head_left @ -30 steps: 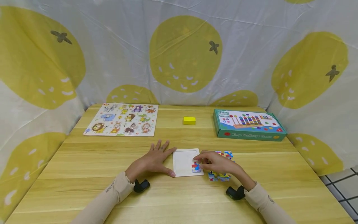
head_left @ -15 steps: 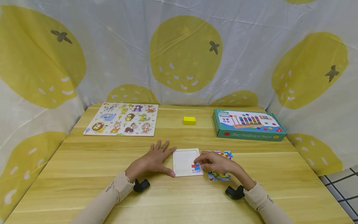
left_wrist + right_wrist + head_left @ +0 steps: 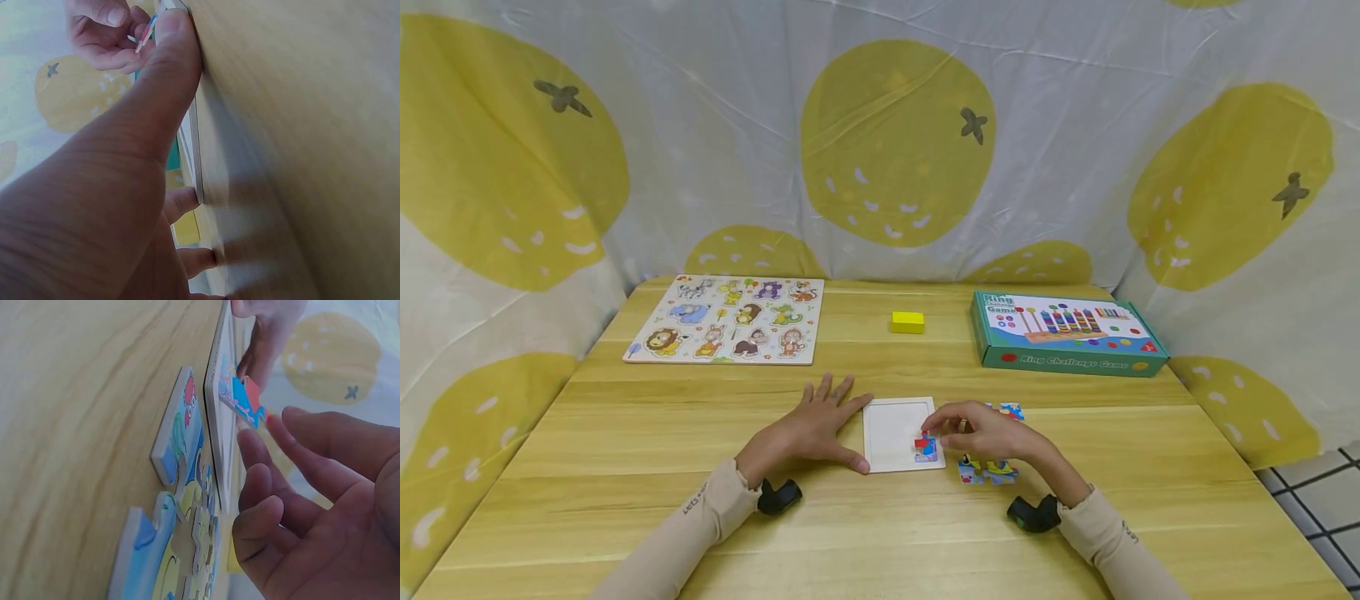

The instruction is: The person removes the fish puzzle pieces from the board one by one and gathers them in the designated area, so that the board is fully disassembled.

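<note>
A shallow white square puzzle tray lies flat on the table. My left hand is spread at its left side, thumb and index finger touching the edge. At the tray's lower right corner a red and blue jigsaw piece stands tilted, its lower edge on the tray in the right wrist view. My right hand pinches the red tab of this piece between thumb and index finger, the other fingers curled loosely. Several colourful jigsaw pieces lie beside the tray, partly hidden under the right hand in the head view.
An animal peg puzzle board lies at the back left. Behind the tray sits a yellow block. A green Ring Challenge Game box is at the back right. A fruit-print cloth hangs around the table's back and sides.
The jigsaw piece, flatter on the tray half a second ago, is now tipped up at its tab. My right hand has shifted slightly; the left hand stays in place.
</note>
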`<state>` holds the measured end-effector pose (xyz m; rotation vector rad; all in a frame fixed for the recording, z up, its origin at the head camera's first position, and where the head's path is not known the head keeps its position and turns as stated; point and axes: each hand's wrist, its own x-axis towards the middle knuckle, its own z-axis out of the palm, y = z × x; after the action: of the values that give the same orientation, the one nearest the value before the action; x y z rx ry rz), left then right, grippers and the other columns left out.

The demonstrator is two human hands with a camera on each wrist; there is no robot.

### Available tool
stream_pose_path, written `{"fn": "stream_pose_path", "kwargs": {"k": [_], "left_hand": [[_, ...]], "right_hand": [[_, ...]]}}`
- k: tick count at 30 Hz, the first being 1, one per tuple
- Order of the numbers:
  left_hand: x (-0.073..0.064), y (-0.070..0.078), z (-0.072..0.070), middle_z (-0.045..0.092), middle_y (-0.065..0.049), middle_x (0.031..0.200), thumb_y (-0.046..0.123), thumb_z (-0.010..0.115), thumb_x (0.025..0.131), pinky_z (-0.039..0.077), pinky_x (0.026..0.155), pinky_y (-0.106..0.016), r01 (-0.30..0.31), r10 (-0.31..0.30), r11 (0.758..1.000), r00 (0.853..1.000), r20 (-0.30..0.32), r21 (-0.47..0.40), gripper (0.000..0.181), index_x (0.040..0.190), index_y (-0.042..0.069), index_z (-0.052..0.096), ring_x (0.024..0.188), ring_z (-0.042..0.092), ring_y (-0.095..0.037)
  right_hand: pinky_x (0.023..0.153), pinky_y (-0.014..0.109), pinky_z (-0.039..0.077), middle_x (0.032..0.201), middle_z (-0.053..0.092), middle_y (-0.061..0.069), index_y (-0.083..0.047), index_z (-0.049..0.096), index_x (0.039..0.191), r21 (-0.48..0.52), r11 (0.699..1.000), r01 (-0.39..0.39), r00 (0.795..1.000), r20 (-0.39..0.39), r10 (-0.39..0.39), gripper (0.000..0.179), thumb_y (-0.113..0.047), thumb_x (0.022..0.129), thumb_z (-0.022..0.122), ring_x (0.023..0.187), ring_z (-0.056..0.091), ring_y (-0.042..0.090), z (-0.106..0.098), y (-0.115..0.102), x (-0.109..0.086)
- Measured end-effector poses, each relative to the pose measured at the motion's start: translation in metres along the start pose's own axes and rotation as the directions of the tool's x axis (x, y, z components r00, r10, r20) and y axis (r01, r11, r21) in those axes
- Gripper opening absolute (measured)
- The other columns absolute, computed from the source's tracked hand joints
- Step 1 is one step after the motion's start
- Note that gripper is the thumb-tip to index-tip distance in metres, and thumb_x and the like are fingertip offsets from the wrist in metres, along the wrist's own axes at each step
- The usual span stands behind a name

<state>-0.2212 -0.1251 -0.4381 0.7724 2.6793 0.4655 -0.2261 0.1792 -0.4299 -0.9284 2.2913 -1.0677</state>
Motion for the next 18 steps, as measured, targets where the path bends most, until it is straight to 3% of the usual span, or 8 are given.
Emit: {"fn": "stream_pose_path", "kwargs": {"k": [10,18], "left_hand": [[0.0014,-0.001,0.0012,0.005,-0.019,0.16,0.071,0.07,0.067,-0.002,0.112,-0.064,0.007,-0.007,1.0,1.0,-0.002,0.0,0.107,0.153,0.025,0.026,0.142,-0.006,-0.048],[0.0016,-0.0014,0.0018,0.006,-0.018,0.16,0.072,0.069,0.067,0.0,0.112,-0.065,0.008,-0.008,1.0,1.0,-0.005,0.009,0.107,0.153,0.025,0.026,0.142,-0.006,-0.048]], "right_hand": [[0.069,0.026,0.05,0.101,0.067,0.005,-0.014,0.059,0.122,0.065,0.997,0.041,0.997,0.057,-0.045,0.028,-0.01,0.094,0.061,0.086,0.06,0.017,0.0012,0.0,0.0006],[0.066,0.022,0.046,0.092,0.062,0.008,-0.012,0.052,0.128,0.06,0.996,0.068,0.994,0.082,-0.073,0.039,-0.006,0.091,0.064,0.073,0.053,0.013,0.0076,-0.0002,0.0027]]}}
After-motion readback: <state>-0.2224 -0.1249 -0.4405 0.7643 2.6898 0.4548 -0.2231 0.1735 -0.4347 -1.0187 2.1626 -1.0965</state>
